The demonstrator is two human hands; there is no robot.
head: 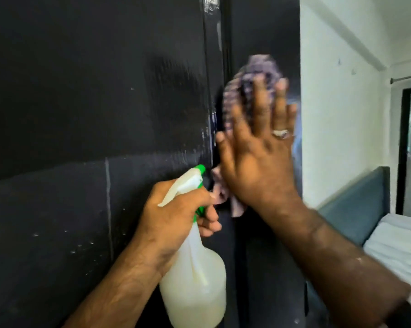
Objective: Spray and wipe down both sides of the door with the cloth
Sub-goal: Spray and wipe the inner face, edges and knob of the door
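Observation:
A black door (81, 102) fills the left and middle of the head view, with wet streaks and droplets on its panels. My right hand (259, 147) lies flat with straight fingers, pressing a purple striped cloth (247, 76) against the door near its right edge. The cloth is blurred and a corner hangs below the palm. My left hand (176, 214) grips the neck of a white spray bottle (195, 285) with a green nozzle, held upright just left of and below the cloth. The nozzle points at the door.
A white wall (337, 114) lies past the door's right edge. A bed with a white sheet (394, 245) and a blue-grey headboard (356, 204) stands at the lower right. A dark doorway and a curtain are at the far right.

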